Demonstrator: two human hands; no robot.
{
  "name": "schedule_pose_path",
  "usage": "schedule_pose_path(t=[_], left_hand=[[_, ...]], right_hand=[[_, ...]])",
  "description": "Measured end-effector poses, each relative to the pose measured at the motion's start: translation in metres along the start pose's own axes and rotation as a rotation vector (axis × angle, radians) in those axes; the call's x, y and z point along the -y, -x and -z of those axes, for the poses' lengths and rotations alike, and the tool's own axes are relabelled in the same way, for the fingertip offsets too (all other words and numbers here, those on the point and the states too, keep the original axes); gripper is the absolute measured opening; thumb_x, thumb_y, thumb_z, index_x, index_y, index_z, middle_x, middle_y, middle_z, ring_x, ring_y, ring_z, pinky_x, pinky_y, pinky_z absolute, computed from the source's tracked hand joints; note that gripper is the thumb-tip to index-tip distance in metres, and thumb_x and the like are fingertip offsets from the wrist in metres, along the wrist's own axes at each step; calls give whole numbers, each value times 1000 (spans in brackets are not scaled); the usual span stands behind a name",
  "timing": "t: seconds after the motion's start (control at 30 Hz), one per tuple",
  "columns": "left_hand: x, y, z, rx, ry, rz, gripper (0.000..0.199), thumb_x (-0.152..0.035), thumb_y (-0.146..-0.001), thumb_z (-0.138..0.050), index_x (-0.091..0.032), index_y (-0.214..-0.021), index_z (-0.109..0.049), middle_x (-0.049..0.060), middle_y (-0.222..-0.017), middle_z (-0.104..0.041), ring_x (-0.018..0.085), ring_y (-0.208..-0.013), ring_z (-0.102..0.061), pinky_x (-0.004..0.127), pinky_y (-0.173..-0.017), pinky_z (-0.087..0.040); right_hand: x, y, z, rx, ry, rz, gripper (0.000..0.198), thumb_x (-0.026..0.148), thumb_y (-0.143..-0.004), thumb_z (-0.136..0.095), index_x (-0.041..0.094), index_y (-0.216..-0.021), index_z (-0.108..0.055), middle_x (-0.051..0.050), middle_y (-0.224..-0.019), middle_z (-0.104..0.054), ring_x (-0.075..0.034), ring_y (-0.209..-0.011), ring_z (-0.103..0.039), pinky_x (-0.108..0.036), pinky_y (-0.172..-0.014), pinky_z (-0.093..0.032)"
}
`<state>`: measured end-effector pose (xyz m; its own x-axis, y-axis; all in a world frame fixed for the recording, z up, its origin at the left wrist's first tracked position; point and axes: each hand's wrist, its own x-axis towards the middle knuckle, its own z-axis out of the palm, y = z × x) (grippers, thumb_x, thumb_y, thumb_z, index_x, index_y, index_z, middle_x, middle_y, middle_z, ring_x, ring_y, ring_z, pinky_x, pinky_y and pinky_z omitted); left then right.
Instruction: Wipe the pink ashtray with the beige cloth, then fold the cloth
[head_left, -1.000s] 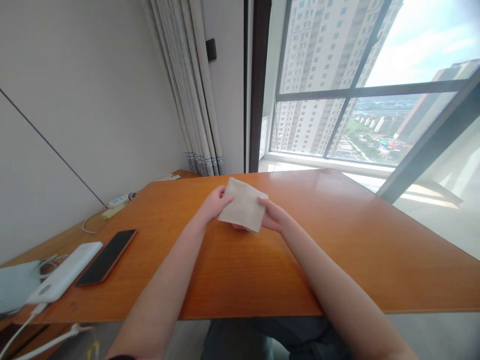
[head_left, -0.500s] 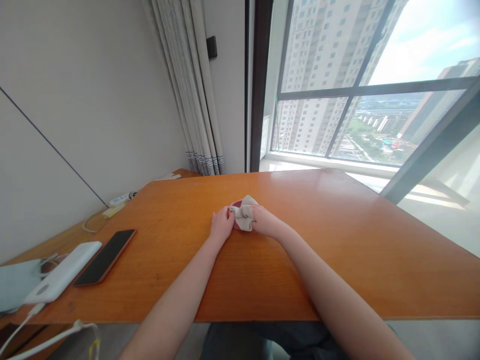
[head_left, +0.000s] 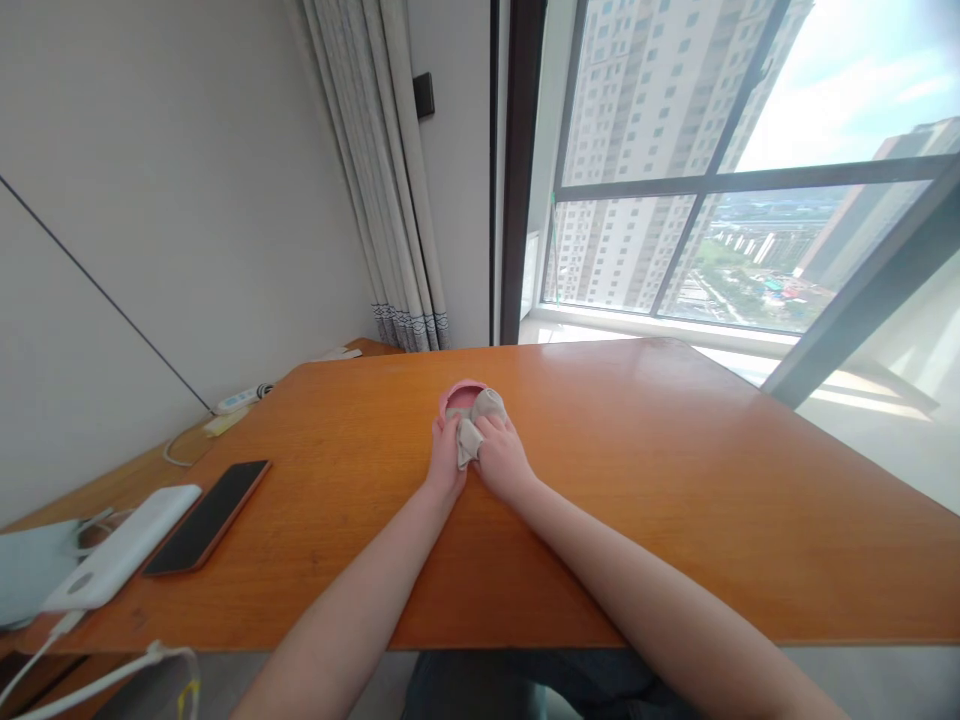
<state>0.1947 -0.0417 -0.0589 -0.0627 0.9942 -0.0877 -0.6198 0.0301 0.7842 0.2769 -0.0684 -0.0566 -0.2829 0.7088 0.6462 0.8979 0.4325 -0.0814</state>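
A pink bowl-like dish (head_left: 465, 393) is tilted in front of me above the middle of the wooden table, its hollow partly visible. My left hand (head_left: 446, 455) is closed on the dish's near left side, the thumb against the fabric. A light grey-beige cloth (head_left: 469, 438) lies bunched over the dish's near right part. With bent fingers, my right hand (head_left: 504, 455) grips the cloth and presses it to the dish. Cloth and hands hide the dish's near side.
On the left of the wooden table (head_left: 337, 480) lie a dark phone (head_left: 210, 518) and a white power bank (head_left: 124, 545) with a cable. A power strip (head_left: 238, 400) sits by the wall. Beyond the table are a curtain (head_left: 382, 180) and a large window.
The dish has shifted slightly left and tipped, showing more of its inside. My right hand has moved left and nearer to me with the cloth, now close beside my left hand.
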Motion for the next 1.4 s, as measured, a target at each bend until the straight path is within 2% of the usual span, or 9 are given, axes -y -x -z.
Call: schedule_pose_path(t=[0.13,0.4,0.53,0.67,0.77,0.97,1.07,1.2,1.4], left_hand=[[-14,-11,5,-22,-81,-60,16,-24,-75,-56,-19,-85,-44,-4,-75,-50,8,-67,-53,21,-65,-45],[-32,-29,25,216,-620,-150,22,-24,-71,-61,-20,-91,-54,1,-91,-57,16,-90,-55,27,-78,-45],[-14,-15,15,176,-354,-143,44,-27,-72,-65,-24,-111,-45,3,-113,-55,16,-105,-54,28,-90,-43],[1,-6,6,72,-181,-27,32,-35,-79,-57,-23,-106,-45,2,-100,-58,14,-91,-59,28,-81,-48],[-5,-13,10,16,-240,-57,23,-33,-80,-54,-21,-98,-49,1,-92,-58,14,-86,-58,27,-79,-47],[-32,-26,22,214,-599,-276,21,-25,-70,-64,-20,-89,-58,2,-88,-60,17,-87,-56,28,-82,-45],[-30,-14,16,196,-563,-283,36,-29,-69,-67,-20,-101,-53,5,-101,-60,19,-95,-57,30,-85,-45],[-19,6,6,216,-485,-379,56,-29,-73,-65,-23,-122,-38,7,-128,-48,19,-117,-48,30,-98,-37],[-23,4,11,200,-554,-506,39,-27,-80,-54,-22,-117,-43,6,-118,-53,20,-111,-50,32,-98,-36]], right_hand=[[-8,-4,-1,20,-7,54,15,24,-83,-53,18,-91,-64,-8,-85,-56,-22,-87,-45,-39,-84,-38],[-29,-5,3,1,46,235,20,15,-87,-45,21,-87,-64,-3,-78,-57,-19,-89,-47,-45,-108,-19],[-24,0,-4,-22,28,108,21,16,-86,-45,19,-90,-65,-4,-78,-57,-19,-82,-46,-44,-103,-25],[-17,2,-7,-7,6,75,22,16,-86,-45,19,-92,-65,-4,-78,-55,-19,-79,-46,-45,-101,-26],[-16,0,-4,5,-8,81,20,15,-86,-45,19,-87,-65,-4,-78,-56,-19,-82,-47,-45,-102,-27],[-30,-5,10,-15,-58,189,23,15,-85,-47,21,-103,-61,-5,-99,-60,-21,-104,-46,-47,-107,-20],[-36,-3,7,13,-54,147,18,15,-82,-49,19,-93,-64,-6,-89,-61,-21,-95,-49,-38,-91,-36],[-30,1,0,-47,-34,14,17,17,-84,-48,18,-77,-63,-5,-74,-58,-19,-80,-48,-33,-77,-38],[-15,2,1,-69,-67,28,11,23,-81,-52,18,-83,-62,-5,-76,-58,-19,-82,-48,-32,-77,-37]])
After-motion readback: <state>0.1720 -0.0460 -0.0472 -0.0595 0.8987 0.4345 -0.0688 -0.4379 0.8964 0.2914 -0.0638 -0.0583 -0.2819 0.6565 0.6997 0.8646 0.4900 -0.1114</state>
